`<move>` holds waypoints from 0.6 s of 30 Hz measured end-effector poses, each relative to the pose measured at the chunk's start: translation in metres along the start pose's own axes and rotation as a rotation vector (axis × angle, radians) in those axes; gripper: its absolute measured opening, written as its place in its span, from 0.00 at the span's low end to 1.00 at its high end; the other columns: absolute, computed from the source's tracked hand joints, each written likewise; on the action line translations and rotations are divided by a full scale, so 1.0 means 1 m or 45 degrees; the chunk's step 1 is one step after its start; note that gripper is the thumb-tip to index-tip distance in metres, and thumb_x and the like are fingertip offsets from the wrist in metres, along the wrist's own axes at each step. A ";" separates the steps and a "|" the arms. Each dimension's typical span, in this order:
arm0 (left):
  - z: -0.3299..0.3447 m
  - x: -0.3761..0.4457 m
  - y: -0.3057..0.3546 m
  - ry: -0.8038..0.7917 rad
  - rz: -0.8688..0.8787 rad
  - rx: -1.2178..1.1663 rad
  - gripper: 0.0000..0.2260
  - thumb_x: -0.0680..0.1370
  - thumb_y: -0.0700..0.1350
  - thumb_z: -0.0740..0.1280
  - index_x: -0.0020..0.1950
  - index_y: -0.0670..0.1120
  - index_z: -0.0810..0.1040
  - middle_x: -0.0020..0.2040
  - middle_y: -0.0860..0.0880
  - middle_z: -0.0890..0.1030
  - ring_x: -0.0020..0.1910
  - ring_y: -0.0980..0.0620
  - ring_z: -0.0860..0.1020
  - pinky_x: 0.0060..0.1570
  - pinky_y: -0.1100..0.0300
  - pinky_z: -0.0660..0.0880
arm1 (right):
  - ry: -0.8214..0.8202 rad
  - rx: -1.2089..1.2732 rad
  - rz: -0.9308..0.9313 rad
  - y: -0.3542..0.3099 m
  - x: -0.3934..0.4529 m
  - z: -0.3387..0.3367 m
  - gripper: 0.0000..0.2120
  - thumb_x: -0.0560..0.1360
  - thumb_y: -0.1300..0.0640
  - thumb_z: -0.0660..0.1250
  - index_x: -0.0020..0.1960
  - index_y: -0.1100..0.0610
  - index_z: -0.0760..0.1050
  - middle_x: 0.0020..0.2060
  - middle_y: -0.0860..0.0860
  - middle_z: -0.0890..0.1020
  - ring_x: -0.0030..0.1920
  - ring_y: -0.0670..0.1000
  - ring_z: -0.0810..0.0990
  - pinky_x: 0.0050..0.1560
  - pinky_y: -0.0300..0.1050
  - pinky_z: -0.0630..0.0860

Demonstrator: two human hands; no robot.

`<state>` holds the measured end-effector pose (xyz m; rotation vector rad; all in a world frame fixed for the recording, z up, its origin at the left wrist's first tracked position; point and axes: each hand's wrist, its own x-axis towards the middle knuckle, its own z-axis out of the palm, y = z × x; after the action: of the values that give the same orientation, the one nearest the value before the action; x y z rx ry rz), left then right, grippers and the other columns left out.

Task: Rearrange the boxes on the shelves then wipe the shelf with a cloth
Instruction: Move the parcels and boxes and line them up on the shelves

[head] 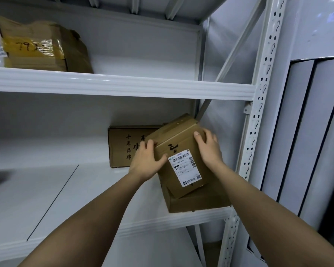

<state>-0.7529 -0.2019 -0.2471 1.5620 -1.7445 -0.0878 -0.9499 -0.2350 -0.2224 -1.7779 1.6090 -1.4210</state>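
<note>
1. The left hand [146, 160] and right hand [208, 147] clasp the labelled box [178, 155] from opposite sides, fingers curled over its edges, probably to steady it.
2. Between the hands the box sits tilted; beneath them lies a flat carton [197, 203], apparently its resting place.
3. Beyond the left hand stands a printed carton [121, 147], just behind the held box.
4. Left of both hands the lower shelf [46, 199] lies bare, seemingly ready for wiping; no cloth is identifiable.
</note>
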 end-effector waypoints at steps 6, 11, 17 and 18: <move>-0.011 -0.006 -0.020 -0.034 -0.661 -0.741 0.36 0.68 0.77 0.53 0.72 0.62 0.62 0.74 0.47 0.60 0.72 0.39 0.60 0.69 0.39 0.60 | -0.098 -0.329 -0.340 -0.033 -0.020 0.034 0.22 0.80 0.41 0.53 0.73 0.41 0.60 0.69 0.49 0.65 0.70 0.53 0.63 0.72 0.59 0.55; -0.014 -0.025 -0.051 -0.020 -0.899 -1.270 0.36 0.70 0.75 0.51 0.68 0.53 0.69 0.64 0.48 0.75 0.57 0.47 0.75 0.54 0.54 0.71 | -0.181 -0.605 -0.654 -0.048 -0.043 0.064 0.26 0.80 0.44 0.56 0.76 0.45 0.55 0.73 0.45 0.61 0.73 0.48 0.59 0.73 0.53 0.51; -0.006 -0.046 -0.071 -0.126 -0.927 -1.704 0.34 0.76 0.70 0.47 0.65 0.49 0.77 0.58 0.40 0.80 0.56 0.41 0.79 0.52 0.46 0.76 | -0.233 -0.809 -0.832 -0.056 -0.062 0.098 0.29 0.78 0.46 0.58 0.77 0.50 0.54 0.75 0.46 0.59 0.75 0.48 0.55 0.75 0.52 0.46; -0.006 -0.048 -0.069 -0.102 -0.939 -1.737 0.33 0.76 0.69 0.47 0.63 0.48 0.77 0.56 0.40 0.81 0.55 0.41 0.79 0.51 0.46 0.76 | -0.244 -0.835 -0.848 -0.056 -0.065 0.103 0.29 0.78 0.46 0.58 0.77 0.50 0.55 0.75 0.47 0.60 0.75 0.49 0.55 0.75 0.53 0.46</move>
<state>-0.6958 -0.1744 -0.3030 0.9801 -0.6390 -1.3768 -0.8249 -0.1969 -0.2506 -2.9309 1.5523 -0.9228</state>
